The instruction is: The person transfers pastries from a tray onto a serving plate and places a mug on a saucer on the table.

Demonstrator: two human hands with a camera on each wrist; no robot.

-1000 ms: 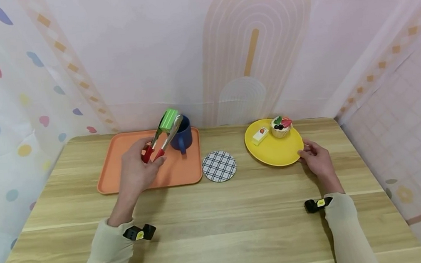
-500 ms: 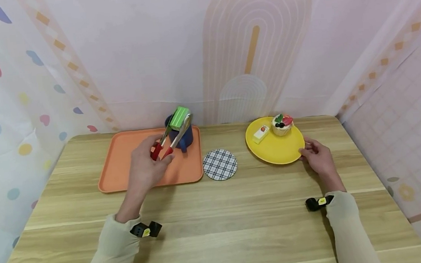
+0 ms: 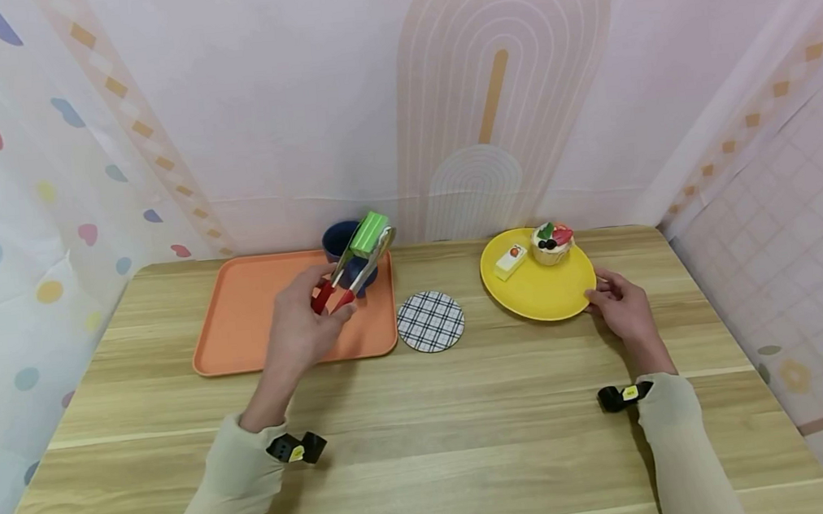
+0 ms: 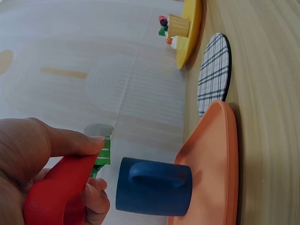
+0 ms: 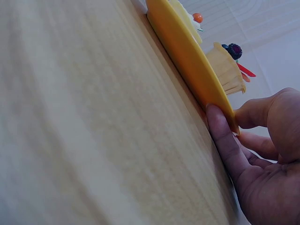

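Note:
My left hand (image 3: pixel 301 324) grips red-handled metal tongs (image 3: pixel 365 273), and their tips clasp a green striped block (image 3: pixel 369 234) in the air. Behind and below the tongs stands a dark blue mug (image 3: pixel 339 237), upright on the orange tray (image 3: pixel 255 311); in the left wrist view the mug (image 4: pixel 154 187) shows its handle. Over on the right, my right hand (image 3: pixel 623 309) pinches the rim of a yellow plate (image 3: pixel 547 294). That plate bears a cupcake (image 3: pixel 552 245) topped with fruit and a small pale cake slice (image 3: pixel 511 261).
A round checked coaster (image 3: pixel 430 321) lies between the tray and the plate, close to the tray's right edge. The wooden table (image 3: pixel 457 441) ends at a patterned cloth backdrop (image 3: pixel 282 121) behind.
My left hand has moved right with the tongs and the green block, passing from beside the mug across its front to its right. The right hand stays at the plate's rim.

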